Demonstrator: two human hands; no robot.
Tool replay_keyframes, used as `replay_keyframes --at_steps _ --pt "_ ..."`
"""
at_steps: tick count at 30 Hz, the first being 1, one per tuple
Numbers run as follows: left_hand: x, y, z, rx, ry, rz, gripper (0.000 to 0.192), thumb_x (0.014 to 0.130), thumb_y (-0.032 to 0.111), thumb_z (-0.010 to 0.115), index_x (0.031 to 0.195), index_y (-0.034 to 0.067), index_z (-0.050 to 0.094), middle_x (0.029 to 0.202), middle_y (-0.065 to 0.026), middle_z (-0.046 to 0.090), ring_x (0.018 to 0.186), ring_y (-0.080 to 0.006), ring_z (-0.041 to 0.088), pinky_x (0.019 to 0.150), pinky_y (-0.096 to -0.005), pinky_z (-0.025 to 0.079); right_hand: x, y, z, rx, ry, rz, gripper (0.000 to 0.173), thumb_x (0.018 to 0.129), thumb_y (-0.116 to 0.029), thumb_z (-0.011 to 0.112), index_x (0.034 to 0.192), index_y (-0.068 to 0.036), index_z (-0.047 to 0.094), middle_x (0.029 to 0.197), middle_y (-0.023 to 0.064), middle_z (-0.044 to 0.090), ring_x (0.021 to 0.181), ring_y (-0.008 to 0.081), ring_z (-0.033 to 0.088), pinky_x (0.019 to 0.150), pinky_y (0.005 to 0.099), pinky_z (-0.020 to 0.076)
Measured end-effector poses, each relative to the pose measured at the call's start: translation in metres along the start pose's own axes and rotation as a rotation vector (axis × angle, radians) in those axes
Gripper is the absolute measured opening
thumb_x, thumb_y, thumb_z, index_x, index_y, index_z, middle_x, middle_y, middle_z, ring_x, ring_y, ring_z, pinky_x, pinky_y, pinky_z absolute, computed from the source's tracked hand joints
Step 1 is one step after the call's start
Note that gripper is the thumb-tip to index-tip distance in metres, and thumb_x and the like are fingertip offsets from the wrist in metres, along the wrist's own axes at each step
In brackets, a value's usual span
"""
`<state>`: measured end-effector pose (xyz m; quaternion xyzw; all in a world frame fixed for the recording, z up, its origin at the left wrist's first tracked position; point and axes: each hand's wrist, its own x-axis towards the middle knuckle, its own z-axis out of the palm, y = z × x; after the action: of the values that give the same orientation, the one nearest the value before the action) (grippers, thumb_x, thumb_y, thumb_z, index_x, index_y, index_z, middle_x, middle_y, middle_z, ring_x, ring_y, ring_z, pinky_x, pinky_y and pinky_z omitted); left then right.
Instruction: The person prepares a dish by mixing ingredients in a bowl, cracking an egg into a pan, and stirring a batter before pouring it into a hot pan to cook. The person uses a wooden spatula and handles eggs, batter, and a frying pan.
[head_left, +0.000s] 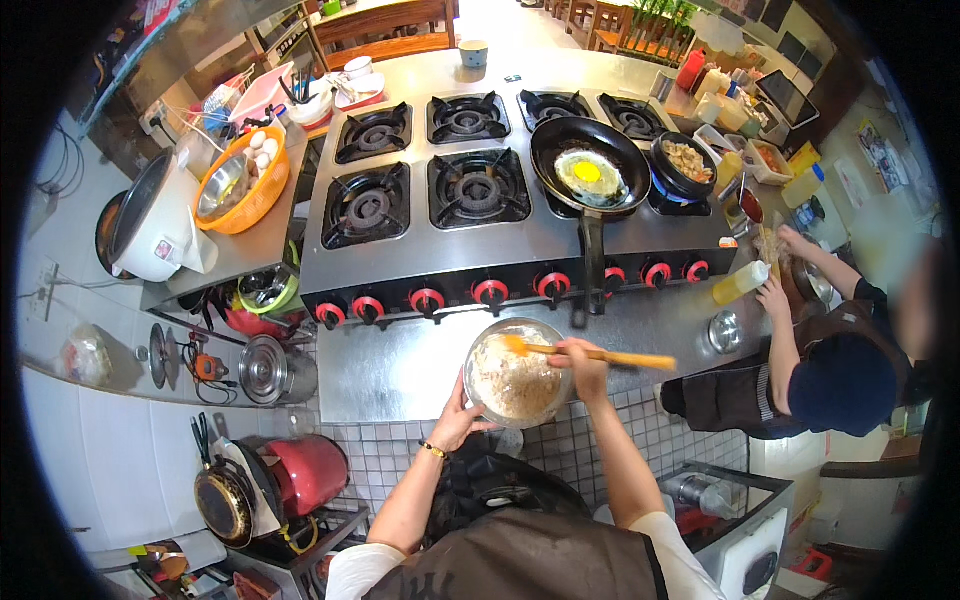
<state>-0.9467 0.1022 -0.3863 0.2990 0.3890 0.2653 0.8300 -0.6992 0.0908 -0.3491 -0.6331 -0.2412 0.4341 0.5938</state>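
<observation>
My left hand (459, 421) grips the rim of a round metal bowl (551, 330) at its lower left side. Inside the bowl lies a pale, grainy food that looks like cooked rice (517, 379). With my right hand (585, 367) I hold a wooden spatula (637, 360), its orange-brown head resting on the food near the far side. The bowl is tilted over the front edge of the steel counter (382, 367). Beyond it, a black frying pan (547, 150) with a fried egg (588, 172) sits on the stove, its handle pointing towards me.
A lit burner heats a small black pot (682, 161) of food. Left stands a rice cooker (154, 225) beside an orange basket (277, 172) holding eggs. At right, a co-worker (832, 360) handles things near an oil bottle (739, 283). Red stove knobs (491, 292) line the front.
</observation>
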Motion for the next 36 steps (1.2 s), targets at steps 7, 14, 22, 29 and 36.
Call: replay_keyframes --at_steps 7,14,22,29,36 --pt "-0.005 0.007 -0.004 0.039 0.059 -0.013 0.086 0.084 -0.014 0.040 0.149 0.025 0.000 0.149 -0.0102 0.022 0.120 -0.0306 0.048 0.077 -0.0416 0.059 -0.001 -0.058 -0.010 -0.678 -0.248 -0.634 0.028 0.090 -0.014 0.056 0.071 0.004 0.064 0.070 0.0086 0.065 0.062 0.0136 0.063 0.059 0.0241 0.0501" --pt "-0.023 -0.052 0.033 -0.163 0.167 0.109 0.081 0.089 0.005 0.056 0.146 0.022 0.002 0.143 -0.0135 0.026 0.122 -0.0324 0.043 0.084 -0.0466 0.053 -0.061 0.011 -0.022 0.151 0.206 0.060 0.020 0.090 -0.008 0.048 0.082 0.007 0.059 0.076 0.0152 0.064 0.059 0.0230 0.066 0.053 0.0310 0.0553" --pt "0.011 -0.007 -0.012 0.142 0.114 -0.003 0.060 0.096 0.022 0.047 0.145 0.012 0.014 0.134 -0.0172 0.041 0.115 -0.0298 0.052 0.077 -0.0395 0.057 -0.093 -0.001 0.017 -0.487 -0.270 -0.602 0.013 0.089 -0.001 0.054 0.084 0.005 0.065 0.076 0.0095 0.065 0.062 0.0150 0.065 0.058 0.0258 0.0535" --pt "0.011 -0.005 -0.009 -0.030 0.033 -0.054 0.062 0.087 -0.005 0.045 0.142 0.013 0.023 0.129 -0.0130 0.045 0.110 -0.0267 0.055 0.077 -0.0389 0.059 -0.068 -0.006 0.001 -0.578 0.079 -0.546 0.011 0.086 0.000 0.056 0.084 0.004 0.066 0.086 0.0133 0.067 0.071 0.0183 0.067 0.062 0.0278 0.0553" --pt "0.005 -0.009 -0.008 -0.127 0.062 -0.021 0.077 0.080 -0.011 0.044 0.140 0.025 0.012 0.128 -0.0131 0.042 0.109 -0.0278 0.054 0.079 -0.0418 0.056 -0.106 -0.008 -0.014 -0.535 -0.306 -0.948 0.010 0.077 0.007 0.061 0.083 0.002 0.066 0.091 0.0157 0.068 0.078 0.0234 0.068 0.064 0.0289 0.0563"
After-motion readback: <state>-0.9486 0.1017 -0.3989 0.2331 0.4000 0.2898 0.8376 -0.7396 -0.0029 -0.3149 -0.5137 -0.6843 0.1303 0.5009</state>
